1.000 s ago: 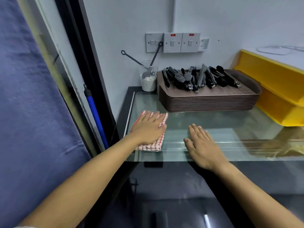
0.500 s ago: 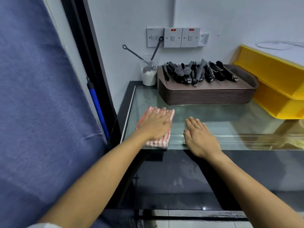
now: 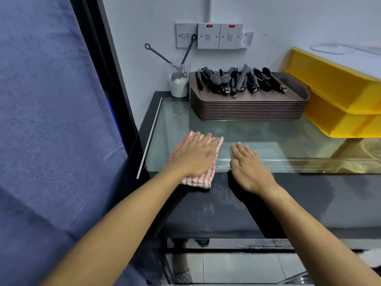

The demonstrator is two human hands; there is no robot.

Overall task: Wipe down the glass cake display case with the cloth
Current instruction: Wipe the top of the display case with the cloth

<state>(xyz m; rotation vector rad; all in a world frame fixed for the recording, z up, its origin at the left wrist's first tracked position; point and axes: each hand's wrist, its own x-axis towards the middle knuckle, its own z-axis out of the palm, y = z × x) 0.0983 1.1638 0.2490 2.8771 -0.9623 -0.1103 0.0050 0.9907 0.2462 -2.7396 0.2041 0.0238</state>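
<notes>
A blue curtain (image 3: 51, 120) fills the left side, with a black frame (image 3: 115, 79) beside it. The glass case (image 3: 268, 145) is seen from above, its top running from the wall to a near edge, below which the dark front pane drops away. At the far right of the top, yellow bins (image 3: 338, 100) are stacked. Next to them a stack of brown trays (image 3: 247, 108) is set against the wall, with black tongs (image 3: 237, 81) heaped on it. A clear cup (image 3: 179, 83) with two long-handled utensils stands left of the trays, under a row of wall switches (image 3: 210, 36).

The left hand (image 3: 195, 157) is laid flat on the cloth (image 3: 200, 178), fingers straight and together, pressing it onto the glass near the left front corner. The red-and-white checked cloth is spread beneath the palm: its far edge shows just past the fingertips, and its near end overhangs the front edge of the top. The right hand (image 3: 249, 168) is rested just beside the cloth, apart from it, palm down on the front edge, fingers extended and holding nothing.
</notes>
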